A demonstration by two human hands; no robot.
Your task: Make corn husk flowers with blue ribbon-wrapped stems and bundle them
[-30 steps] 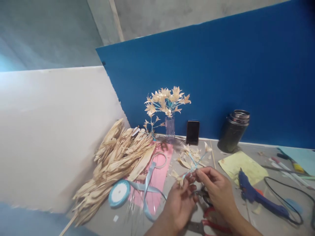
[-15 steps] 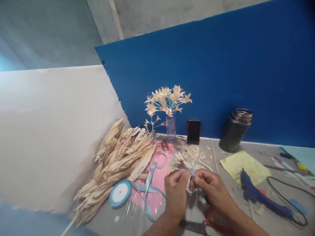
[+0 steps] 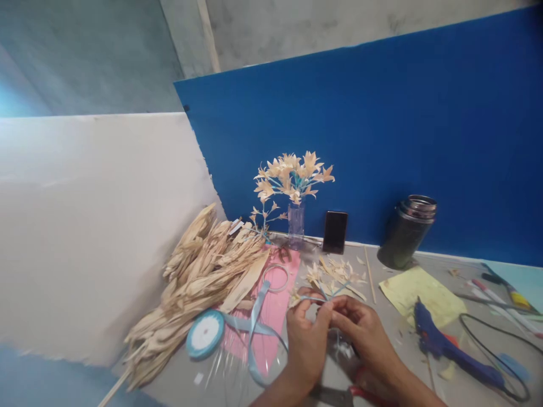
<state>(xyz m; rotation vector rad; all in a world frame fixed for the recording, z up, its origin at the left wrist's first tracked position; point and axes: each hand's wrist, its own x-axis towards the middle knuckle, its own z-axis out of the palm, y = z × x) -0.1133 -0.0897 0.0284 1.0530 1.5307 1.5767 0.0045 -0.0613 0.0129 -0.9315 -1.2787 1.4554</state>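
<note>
My left hand (image 3: 306, 333) and my right hand (image 3: 365, 328) meet above the table, fingertips touching. Both pinch a small spray of pale husk flowers (image 3: 316, 274) with light blue wrapped stems (image 3: 314, 298), where the stems join. One stem points left over my left fingers, and others fan upward. The fingers cover the joint itself. Below the hands, the thin lower end of the stem hangs down, partly hidden. Under my right wrist lies a pair of scissors with red handles (image 3: 360, 393), mostly covered by the forearm.
Dried corn husks (image 3: 203, 282) pile up at left, beside a blue ribbon spool (image 3: 205, 334) and pink paper (image 3: 282, 308). Behind stand a vase (image 3: 296, 226) of husk flowers, a phone (image 3: 335, 232) and a dark flask (image 3: 407, 232). A blue glue gun (image 3: 449, 345) lies right, its cord looping.
My hands have drawn together until the fingertips meet. The flower spray has tipped lower, its stems spreading wider. The whole view has shifted slightly.
</note>
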